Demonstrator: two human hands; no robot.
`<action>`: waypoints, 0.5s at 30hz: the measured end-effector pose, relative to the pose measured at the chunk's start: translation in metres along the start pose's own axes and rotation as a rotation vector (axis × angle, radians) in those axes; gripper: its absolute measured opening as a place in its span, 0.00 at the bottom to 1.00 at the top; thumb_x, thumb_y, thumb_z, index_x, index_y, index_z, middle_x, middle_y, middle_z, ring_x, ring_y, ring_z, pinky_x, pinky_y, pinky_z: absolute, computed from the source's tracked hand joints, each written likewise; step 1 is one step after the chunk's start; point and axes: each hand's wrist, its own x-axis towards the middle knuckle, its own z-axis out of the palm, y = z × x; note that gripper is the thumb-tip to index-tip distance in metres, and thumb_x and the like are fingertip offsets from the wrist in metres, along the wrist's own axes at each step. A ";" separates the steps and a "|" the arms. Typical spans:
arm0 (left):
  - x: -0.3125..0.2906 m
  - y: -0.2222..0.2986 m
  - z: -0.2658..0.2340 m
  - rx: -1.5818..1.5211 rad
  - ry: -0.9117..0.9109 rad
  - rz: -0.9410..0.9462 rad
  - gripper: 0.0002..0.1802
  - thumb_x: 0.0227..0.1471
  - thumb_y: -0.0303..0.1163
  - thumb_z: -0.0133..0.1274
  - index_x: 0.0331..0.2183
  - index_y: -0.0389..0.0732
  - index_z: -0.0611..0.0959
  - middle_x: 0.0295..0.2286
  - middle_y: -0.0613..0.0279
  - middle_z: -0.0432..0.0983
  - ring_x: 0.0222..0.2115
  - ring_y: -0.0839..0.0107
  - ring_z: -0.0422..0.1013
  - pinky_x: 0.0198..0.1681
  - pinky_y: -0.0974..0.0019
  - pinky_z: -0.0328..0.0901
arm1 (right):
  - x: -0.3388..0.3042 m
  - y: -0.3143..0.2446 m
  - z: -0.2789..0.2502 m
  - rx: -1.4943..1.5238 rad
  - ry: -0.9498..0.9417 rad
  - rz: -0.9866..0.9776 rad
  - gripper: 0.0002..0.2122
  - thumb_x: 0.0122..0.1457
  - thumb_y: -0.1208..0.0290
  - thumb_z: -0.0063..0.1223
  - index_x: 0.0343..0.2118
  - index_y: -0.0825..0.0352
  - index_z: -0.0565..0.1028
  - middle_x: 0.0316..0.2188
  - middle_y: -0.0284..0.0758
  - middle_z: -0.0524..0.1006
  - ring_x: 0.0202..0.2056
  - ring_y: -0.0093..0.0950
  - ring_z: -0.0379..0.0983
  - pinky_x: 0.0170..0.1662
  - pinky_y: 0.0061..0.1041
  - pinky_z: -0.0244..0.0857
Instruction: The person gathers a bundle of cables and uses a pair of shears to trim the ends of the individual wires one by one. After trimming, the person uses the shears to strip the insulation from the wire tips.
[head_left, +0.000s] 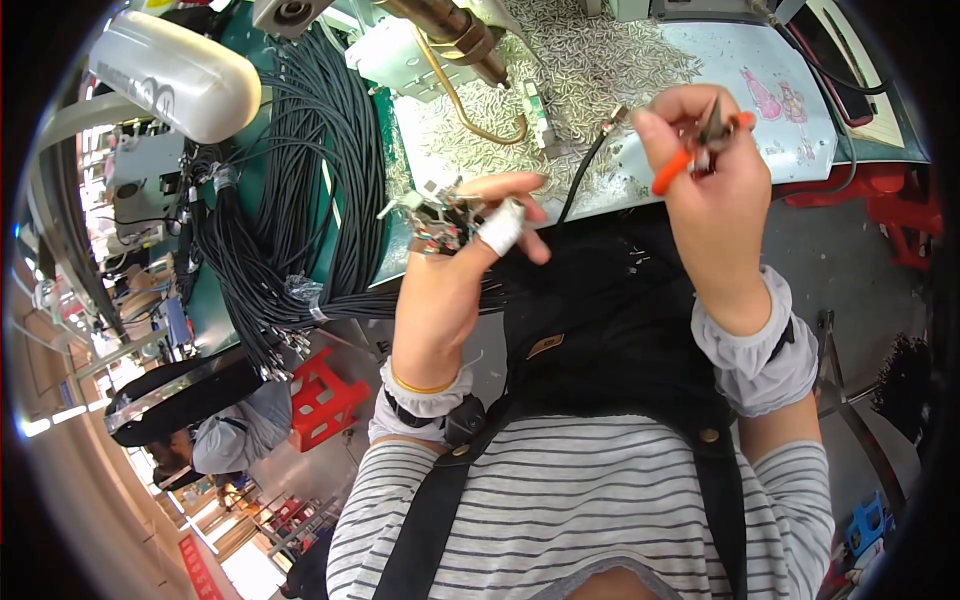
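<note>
Currently high and right of centre in the frame: orange-handled pliers [710,137], clasped in the right hand [722,205]. Pointed toward the top edge, with dark jaws narrowing to a tip and a long axis nearly upright there. Orange handles set apart, one low at the left beneath the thumb, the other at the right by the curled fingers. Fingers closed around the tool; cannot tell how far parted the jaws.

Just left of that thumb, the metal-tipped end of a single black cable [583,172]; cannot tell whether touching. Slanting from there down and left in a gentle curve, then lost against the black apron [610,330].

Left of centre: left hand [440,300], loosely closed around a cluster of cable ends [440,215], with small metal connectors and coloured wires fanned toward the left and upper left. Index finger and thumb, the latter in a white wrap [503,227], stretched rightward, tips parted.

At upper centre, loose metal pins [600,50] strewn beneath a machine nozzle [460,38]; at upper left, a thick bundle of black cables [320,140].
</note>
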 end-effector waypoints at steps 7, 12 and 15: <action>-0.016 -0.005 0.022 0.107 -0.028 -0.154 0.11 0.47 0.21 0.49 0.37 0.35 0.75 0.30 0.63 0.72 0.29 0.79 0.67 0.38 0.73 0.61 | -0.014 -0.009 0.005 -0.026 -0.356 -0.155 0.04 0.51 0.81 0.49 0.30 0.70 0.73 0.14 0.26 0.66 0.16 0.15 0.58 0.21 0.16 0.56; -0.016 -0.010 0.022 0.115 -0.148 -0.044 0.12 0.46 0.20 0.48 0.37 0.35 0.73 0.28 0.63 0.72 0.27 0.78 0.67 0.35 0.72 0.64 | -0.010 -0.009 0.004 -0.008 -0.548 -0.013 0.07 0.47 0.82 0.52 0.31 0.70 0.73 0.17 0.30 0.71 0.18 0.16 0.65 0.23 0.15 0.59; -0.015 -0.013 0.015 -0.111 -0.086 -0.117 0.14 0.46 0.19 0.48 0.39 0.36 0.71 0.27 0.62 0.71 0.24 0.76 0.66 0.30 0.71 0.65 | -0.014 -0.005 0.006 0.265 -0.557 0.305 0.10 0.43 0.83 0.54 0.32 0.69 0.73 0.19 0.32 0.73 0.18 0.17 0.67 0.23 0.14 0.59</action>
